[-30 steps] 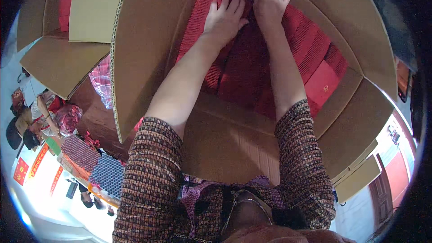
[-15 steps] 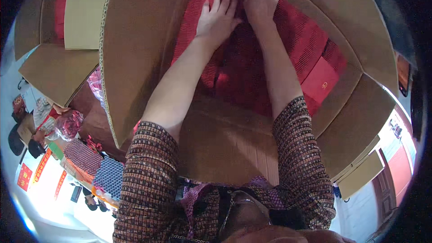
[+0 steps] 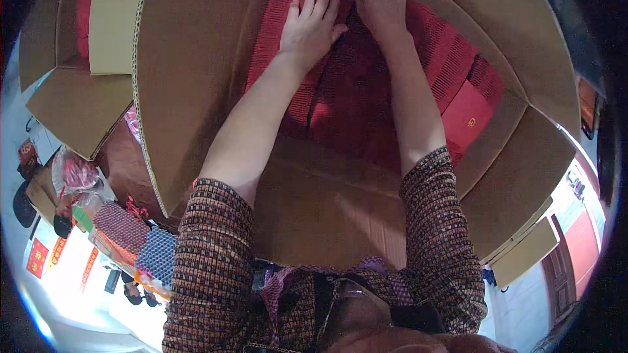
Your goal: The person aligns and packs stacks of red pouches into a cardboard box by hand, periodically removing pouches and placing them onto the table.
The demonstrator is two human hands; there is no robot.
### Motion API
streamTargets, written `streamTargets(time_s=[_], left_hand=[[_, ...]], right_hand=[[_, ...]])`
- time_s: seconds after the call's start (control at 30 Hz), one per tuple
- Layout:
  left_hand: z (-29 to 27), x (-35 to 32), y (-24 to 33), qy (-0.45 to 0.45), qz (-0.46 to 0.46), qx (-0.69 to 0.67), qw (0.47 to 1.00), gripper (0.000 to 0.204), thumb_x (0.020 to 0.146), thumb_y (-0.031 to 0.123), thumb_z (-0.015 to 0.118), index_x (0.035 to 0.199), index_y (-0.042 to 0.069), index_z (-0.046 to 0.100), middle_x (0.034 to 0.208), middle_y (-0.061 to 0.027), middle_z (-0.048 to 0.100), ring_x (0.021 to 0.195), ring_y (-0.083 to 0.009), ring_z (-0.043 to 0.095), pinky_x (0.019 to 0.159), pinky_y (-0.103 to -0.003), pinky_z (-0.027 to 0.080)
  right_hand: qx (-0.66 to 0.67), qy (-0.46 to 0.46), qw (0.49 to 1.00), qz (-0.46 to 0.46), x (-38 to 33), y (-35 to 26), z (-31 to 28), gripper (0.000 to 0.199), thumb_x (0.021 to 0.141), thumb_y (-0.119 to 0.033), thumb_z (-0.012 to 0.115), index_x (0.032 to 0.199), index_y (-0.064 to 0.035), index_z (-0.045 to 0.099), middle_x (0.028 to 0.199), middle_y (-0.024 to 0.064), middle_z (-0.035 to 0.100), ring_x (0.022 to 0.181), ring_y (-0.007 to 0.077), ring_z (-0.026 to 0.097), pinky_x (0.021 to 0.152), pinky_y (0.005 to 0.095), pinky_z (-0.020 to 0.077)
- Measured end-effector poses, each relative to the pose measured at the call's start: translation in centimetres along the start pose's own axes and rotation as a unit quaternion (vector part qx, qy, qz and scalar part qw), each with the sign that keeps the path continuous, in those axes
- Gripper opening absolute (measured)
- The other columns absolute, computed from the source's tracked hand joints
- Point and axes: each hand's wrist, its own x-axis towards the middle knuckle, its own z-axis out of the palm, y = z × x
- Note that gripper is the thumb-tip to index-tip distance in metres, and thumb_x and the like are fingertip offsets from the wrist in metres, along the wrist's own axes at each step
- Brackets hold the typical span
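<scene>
Rows of thin flat red packets [image 3: 432, 52] fill a large open cardboard box [image 3: 327, 202], most of them standing on edge. One red packet [image 3: 466, 117] with a small gold emblem lies face up at the right side. My left hand [image 3: 311, 26] rests open on the packets near the far left, fingers stretched and the thumb apart. Beside it, my right hand [image 3: 381, 3] has its fingers curled over the packets at the far end, gripping there. How many it holds is hidden by the fingers.
Tall flaps [image 3: 190, 78] stand up around the box. Another open carton [image 3: 72, 101] with red contents is at the far left. Plastic-wrapped red goods [image 3: 80, 171] and a person's hand show at the left, near patterned stacks [image 3: 157, 255]. A wooden door [image 3: 559, 278] is at the right.
My right hand has shifted slightly nearer and its fingers have curled more at the packets' edge. My left hand has moved slightly left. At the left, the person with the wrapped goods has moved.
</scene>
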Motion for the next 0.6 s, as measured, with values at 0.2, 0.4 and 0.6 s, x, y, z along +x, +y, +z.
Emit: streamTargets(time_s=[0.2, 0.4, 0.6], left_hand=[[-0.15, 0.05, 0.14, -0.005, -0.006, -0.009, 1.000, 0.065, 0.086, 0.047, 0.058, 0.135, 0.007, 0.045, 0.148, -0.0122, 0.031, 0.137, -0.0310, 0.028, 0.101, -0.053, 0.037], [-0.01, -0.06, 0.02, 0.011, 0.000, -0.010, 1.000, 0.066, 0.085, 0.047, 0.059, 0.135, 0.006, 0.046, 0.146, -0.0126, 0.033, 0.137, -0.0312, 0.029, 0.101, -0.053, 0.038], [-0.22, -0.01, 0.14, 0.018, -0.004, -0.001, 1.000, 0.066, 0.084, 0.048, 0.060, 0.134, 0.007, 0.047, 0.143, -0.0149, 0.036, 0.135, -0.0320, 0.031, 0.101, -0.053, 0.038]], right_hand=[[-0.016, -0.012, 1.000, 0.012, 0.05, 0.02, -0.09, 0.023, 0.079, -0.032, 0.068, 0.101, -0.0283, 0.071, 0.097, -0.0089, 0.064, 0.094, 0.0193, 0.055, 0.082, 0.0407, 0.0414], [-0.023, -0.050, 0.998, 0.028, 0.23, -0.23, -0.44, 0.024, 0.080, -0.033, 0.067, 0.103, -0.0270, 0.071, 0.102, -0.0099, 0.064, 0.097, 0.0196, 0.055, 0.082, 0.0407, 0.0418], [-0.016, -0.036, 0.999, 0.023, 0.17, -0.23, -0.33, 0.022, 0.081, -0.031, 0.066, 0.102, -0.0254, 0.071, 0.101, -0.0082, 0.065, 0.094, 0.0210, 0.056, 0.079, 0.0395, 0.0435]])
